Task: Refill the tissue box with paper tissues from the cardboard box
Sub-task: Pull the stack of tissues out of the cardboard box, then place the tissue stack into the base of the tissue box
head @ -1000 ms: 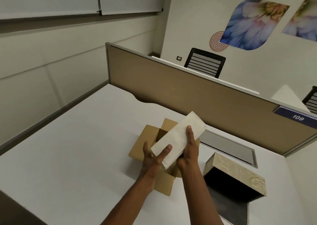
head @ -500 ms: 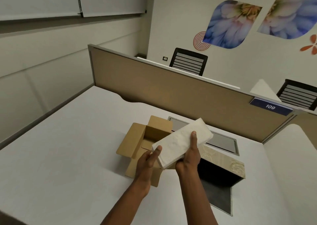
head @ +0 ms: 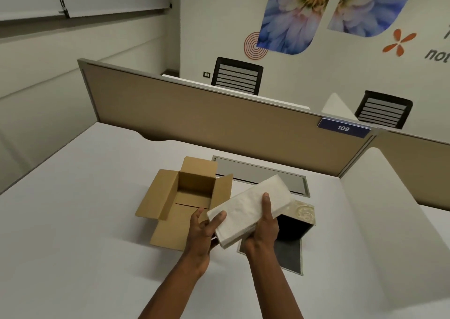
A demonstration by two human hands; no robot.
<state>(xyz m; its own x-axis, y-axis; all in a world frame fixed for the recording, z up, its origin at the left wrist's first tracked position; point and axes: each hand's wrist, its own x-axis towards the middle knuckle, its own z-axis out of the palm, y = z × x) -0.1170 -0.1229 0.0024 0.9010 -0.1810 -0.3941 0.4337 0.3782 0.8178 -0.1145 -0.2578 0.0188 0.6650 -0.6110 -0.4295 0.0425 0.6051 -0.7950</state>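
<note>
A white stack of paper tissues (head: 246, 209) is held tilted above the desk by both hands. My left hand (head: 203, 231) grips its near left corner, and my right hand (head: 264, 231) holds it from below with the thumb on top. The open brown cardboard box (head: 185, 197) stands to the left with its flaps spread; its inside looks empty. The tissue box (head: 300, 217), beige patterned outside and dark inside, lies open just right of the stack and is partly hidden by it. Its dark lid (head: 289, 255) lies flat on the desk.
The white desk (head: 85, 221) ends at a tan partition (head: 219, 121) behind the boxes. A grey cable hatch (head: 263, 175) is set into the desk behind the boxes. Two black chairs stand beyond the partition. A second desk section (head: 389, 221) lies to the right.
The tissue stack has moved right, off the cardboard box and toward the tissue box, with both hands still on it. The view has also shifted right.
</note>
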